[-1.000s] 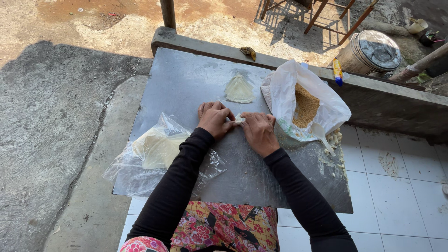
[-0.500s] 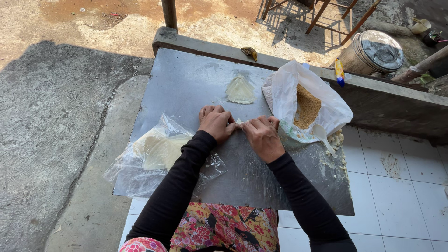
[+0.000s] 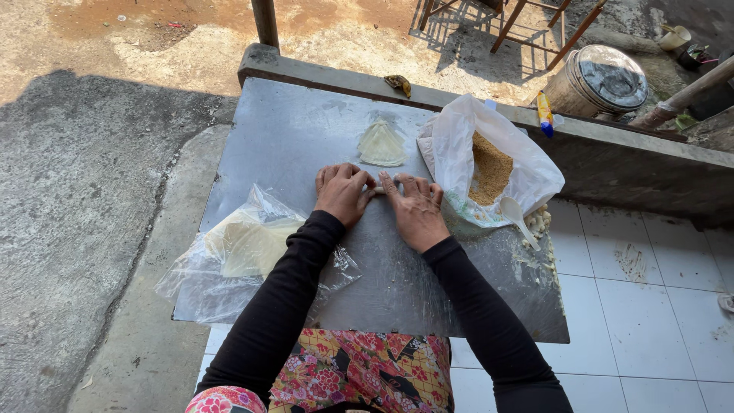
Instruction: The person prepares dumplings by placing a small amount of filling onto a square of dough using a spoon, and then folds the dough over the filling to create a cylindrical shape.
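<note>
Both hands, left hand [image 3: 342, 193] and right hand [image 3: 415, 208], have drawn together mid-counter [image 3: 290, 130], fingers curled flat over a thin pale roll [image 3: 380, 189], rolling it tighter.

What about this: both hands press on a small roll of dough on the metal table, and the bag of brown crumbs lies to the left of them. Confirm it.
Not quite. The head view shows both hands, left and right, on the dough roll on the metal table, but the bag of brown crumbs lies to their right, not left.
</note>
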